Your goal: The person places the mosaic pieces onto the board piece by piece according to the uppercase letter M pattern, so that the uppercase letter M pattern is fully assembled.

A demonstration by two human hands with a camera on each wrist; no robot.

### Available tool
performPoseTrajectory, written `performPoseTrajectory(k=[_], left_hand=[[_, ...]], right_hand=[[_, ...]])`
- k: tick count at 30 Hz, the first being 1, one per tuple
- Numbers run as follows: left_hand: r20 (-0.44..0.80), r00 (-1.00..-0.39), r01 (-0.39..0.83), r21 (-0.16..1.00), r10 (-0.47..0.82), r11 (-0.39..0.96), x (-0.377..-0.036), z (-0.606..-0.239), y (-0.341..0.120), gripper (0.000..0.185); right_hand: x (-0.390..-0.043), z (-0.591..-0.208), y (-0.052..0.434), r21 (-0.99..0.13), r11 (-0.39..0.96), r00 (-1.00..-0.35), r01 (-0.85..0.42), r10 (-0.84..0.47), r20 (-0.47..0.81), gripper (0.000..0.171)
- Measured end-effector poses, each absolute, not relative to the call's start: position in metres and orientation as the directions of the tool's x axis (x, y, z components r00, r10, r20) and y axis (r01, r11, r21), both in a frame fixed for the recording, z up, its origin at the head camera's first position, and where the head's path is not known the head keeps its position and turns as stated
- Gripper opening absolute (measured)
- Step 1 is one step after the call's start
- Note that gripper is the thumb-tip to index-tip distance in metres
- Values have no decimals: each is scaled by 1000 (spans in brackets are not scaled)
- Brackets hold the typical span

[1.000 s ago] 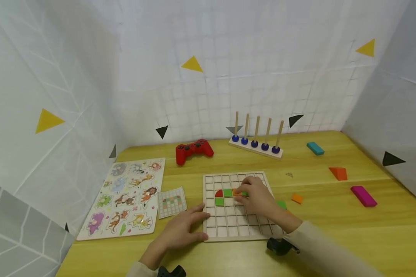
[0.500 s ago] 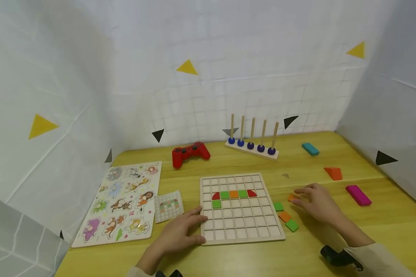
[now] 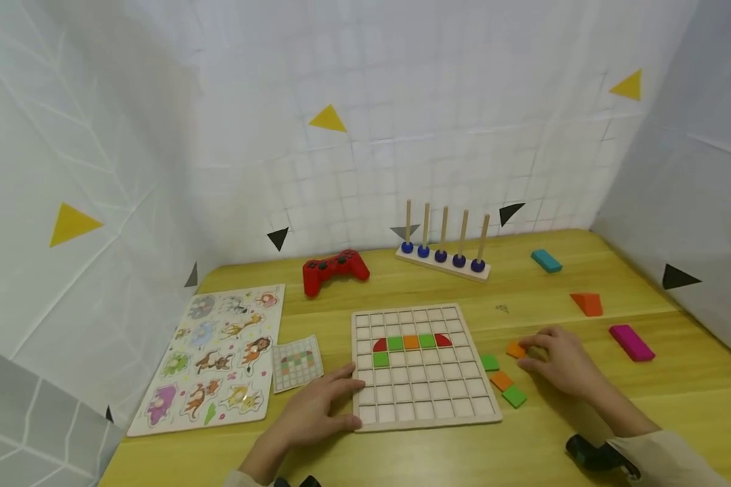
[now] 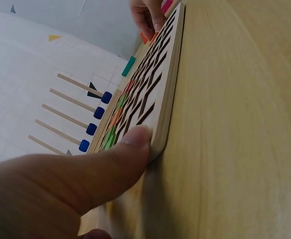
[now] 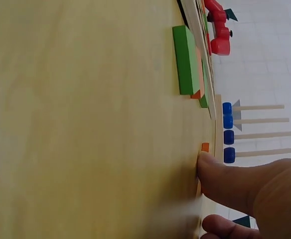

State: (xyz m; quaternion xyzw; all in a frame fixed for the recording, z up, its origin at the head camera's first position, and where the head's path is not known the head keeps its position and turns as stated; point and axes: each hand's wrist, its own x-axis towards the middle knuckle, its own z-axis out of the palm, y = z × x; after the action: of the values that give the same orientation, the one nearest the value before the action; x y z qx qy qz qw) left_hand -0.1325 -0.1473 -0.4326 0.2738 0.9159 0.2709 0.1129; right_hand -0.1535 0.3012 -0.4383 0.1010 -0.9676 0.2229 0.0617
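Note:
My left hand (image 3: pixel 317 409) lies beside a wooden grid board (image 3: pixel 426 393), its fingers and thumb touching the left edge. In the left wrist view the thumb (image 4: pixel 130 147) presses on the board's corner. A row on the board holds a red quarter-round tile (image 3: pixel 380 345), a green tile (image 3: pixel 395 343), an orange tile (image 3: pixel 411 341), another green and another red one. One green tile (image 3: pixel 380 359) sits below the row's left end. To the right of the board, my right hand (image 3: pixel 563 362) pinches a loose orange square tile (image 3: pixel 515 350) on the table between thumb and forefinger.
Loose green (image 3: pixel 514 396) and orange (image 3: pixel 501 381) tiles lie by the board's right edge. Left stand a pattern card (image 3: pixel 297 363) and an animal puzzle (image 3: pixel 219 365). Behind are a red game controller (image 3: pixel 335 270) and a peg stand (image 3: pixel 442 262); coloured blocks (image 3: pixel 632 343) lie right.
My right hand has left the board for the loose orange tile at the right, and its fingers have closed in on it. The row's right-hand red tile is now uncovered. My left hand stays.

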Motion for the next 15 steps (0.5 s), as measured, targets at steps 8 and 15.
performPoseTrajectory(k=[8,15], left_hand=[[-48,-832,440,549,553,711,-128,-437,-148,56],[-43,-833,447,534,551,718,-131,-437,-148,56]], right_hand=[[-156,-447,297,-403,887,-970,-223,-160,184,33],[-158,-443,297,-403,886,-968,-229,-163,192,32]])
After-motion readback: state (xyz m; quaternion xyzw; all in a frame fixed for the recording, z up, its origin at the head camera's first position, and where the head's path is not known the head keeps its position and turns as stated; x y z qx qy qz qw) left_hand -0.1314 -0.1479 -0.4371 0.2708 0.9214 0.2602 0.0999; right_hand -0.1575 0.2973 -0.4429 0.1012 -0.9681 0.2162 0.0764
